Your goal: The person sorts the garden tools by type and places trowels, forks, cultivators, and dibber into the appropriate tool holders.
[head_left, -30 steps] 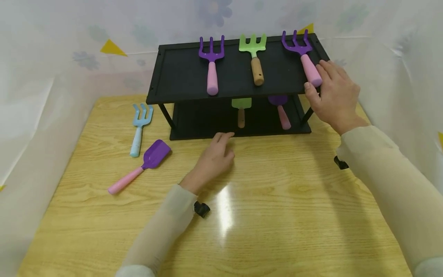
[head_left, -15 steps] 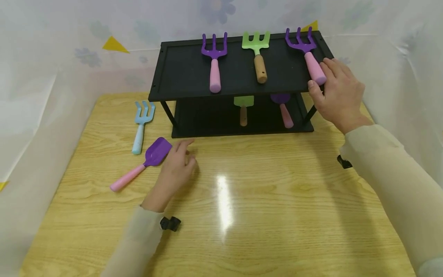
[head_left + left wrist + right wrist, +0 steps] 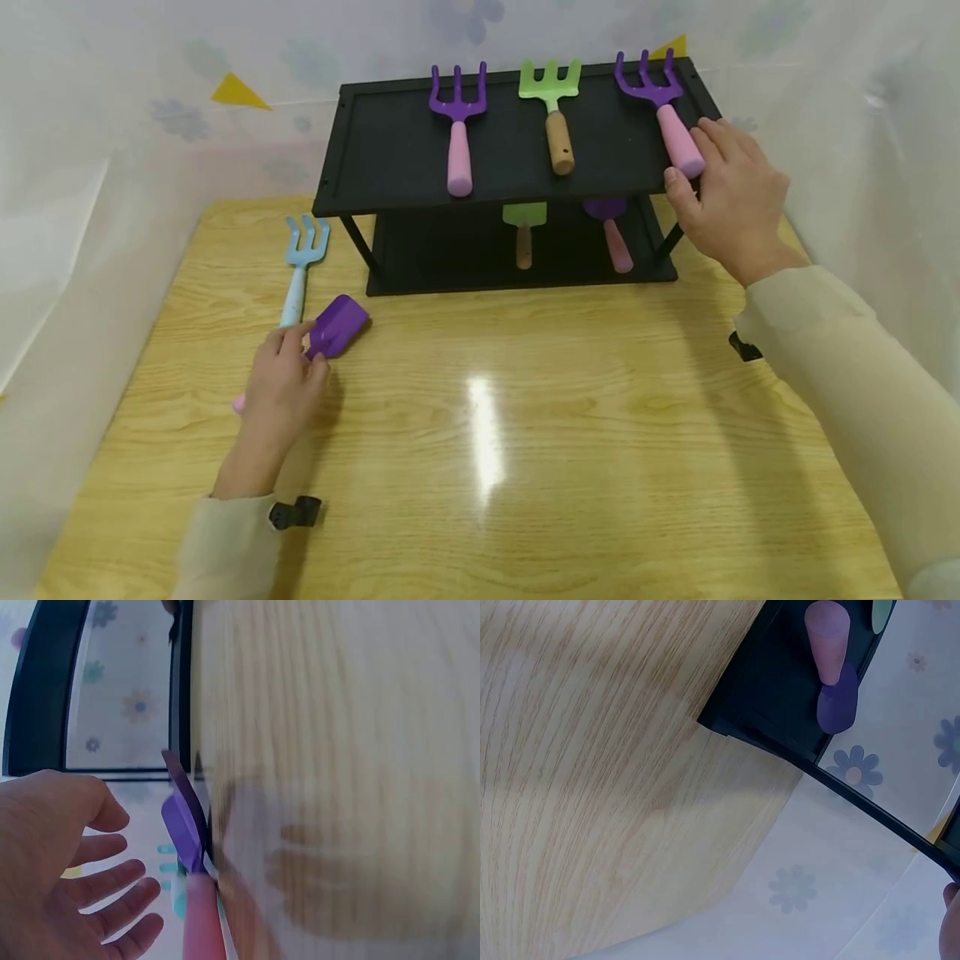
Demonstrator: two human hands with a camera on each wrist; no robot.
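Note:
Over the pink handle of a purple hand trowel hovers my left hand. The left wrist view shows its fingers spread and apart from the pink handle. The trowel lies on the table beside a light blue hand fork. My right hand grips the front right corner of a black two-tier rack, thumb at the front edge. The pink handle of a purple hand fork lies between its thumb and fingers. Only a sliver of this hand shows in the right wrist view.
On the upper tier also lie another purple fork and a green fork with a wooden handle. The lower tier bears a green-bladed tool and a purple-bladed tool. A white patterned sheet surrounds the wooden table.
My left hand has moved left across the table, from in front of the rack to above the trowel's handle. The right hand has stayed at the rack's corner.

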